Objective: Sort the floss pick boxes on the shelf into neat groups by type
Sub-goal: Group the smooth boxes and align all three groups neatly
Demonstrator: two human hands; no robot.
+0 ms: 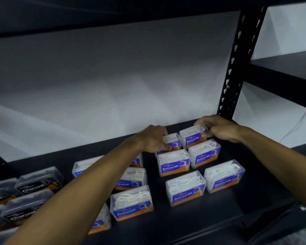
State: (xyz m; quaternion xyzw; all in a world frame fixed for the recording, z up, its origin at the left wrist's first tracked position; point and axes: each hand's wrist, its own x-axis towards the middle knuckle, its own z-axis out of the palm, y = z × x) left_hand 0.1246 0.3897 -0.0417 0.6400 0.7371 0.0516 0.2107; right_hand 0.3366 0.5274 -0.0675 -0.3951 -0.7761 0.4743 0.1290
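Both your hands are on the back row of clear plastic "Smooth" floss pick boxes on the black metal shelf point(193, 225).

Your left hand point(154, 138) grips the back-left Smooth box point(173, 141); your right hand point(217, 129) clasps the back-right Smooth box point(193, 136) at 1 o'clock, beside the black perforated upright post point(237, 68). Your left forearm crosses the clear "Round" boxes point(131, 204) at 6 o'clock, white picks inside. Dark "Charcoal" boxes point(39, 181) sit at 8 o'clock.

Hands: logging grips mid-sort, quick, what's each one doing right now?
Left hand: closed on the back-left Smooth box.
Right hand: closed on the back-right Smooth box.
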